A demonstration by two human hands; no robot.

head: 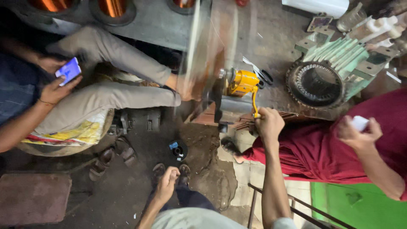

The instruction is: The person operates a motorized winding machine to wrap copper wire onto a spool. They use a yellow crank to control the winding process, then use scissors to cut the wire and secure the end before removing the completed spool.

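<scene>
Your left hand point(167, 180) sits nearest you, fingers curled toward a loose fist low over the dark dirt floor point(127, 186). It may be guiding a fine wire, but no wire is resolvable, so you cannot tell what, if anything, it pinches. Just beyond it lies one small black spool with a blue patch point(177, 149).

Your right hand point(269, 123) is wrapped tight around the lower end of the yellow crank handle point(255, 101). Directly above that grip stands one yellow hand-cranked winding machine point(241, 82). To the left of the grip, the blurred disc-shaped winding former point(203, 55) is smeared by spin; judge winding to be under way. How much wire is on it cannot be read through the blur, so the remaining turns are unknown.

Right of the grip, beyond the machine: one pale green finned motor housing with a slotted stator core point(322, 80), its slots apparently empty.

Farthest, along the top: three copper wire reels point(112, 7).

Two other people are present: one seated with a phone point(68, 71), one in a red garment point(339, 140).
</scene>
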